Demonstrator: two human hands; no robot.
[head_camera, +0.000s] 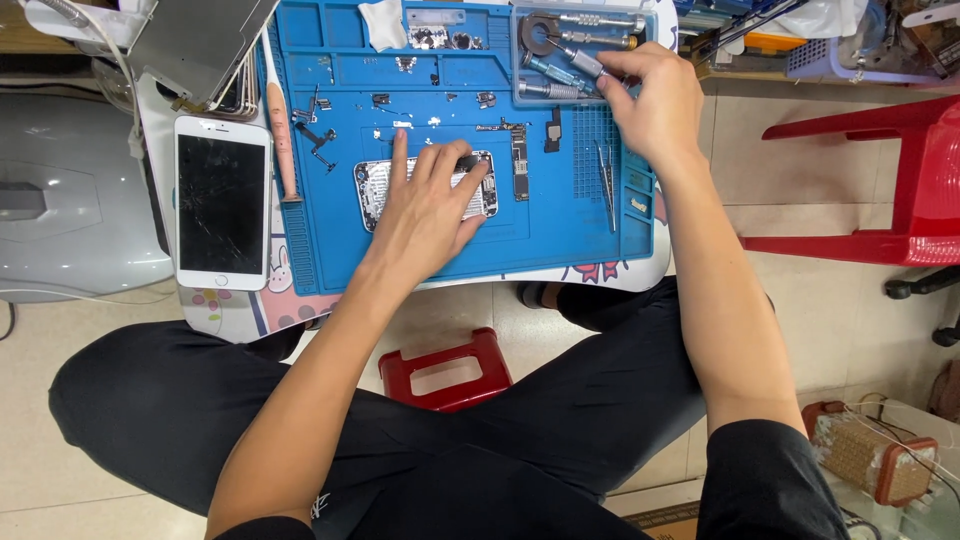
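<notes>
Phone shell: the opened silver phone body (425, 190) lies mid-mat, bare metal inside, half hidden under the palm.
Left hand (430, 205): flat on the shell, fingers (400, 150) spread and released, pinning it down.
Right hand (655, 100): at the clear tool tray (580, 50), fingers curled round a slim metal screwdriver (575, 62).
Mat: blue ribbed rubber mat (560, 235) dotted with small parts; tweezers (607, 180) lie just right.
Left edge: white phone (222, 203), cracked glass, on the worktop (225, 310).
Below: red stool (447, 368).
</notes>
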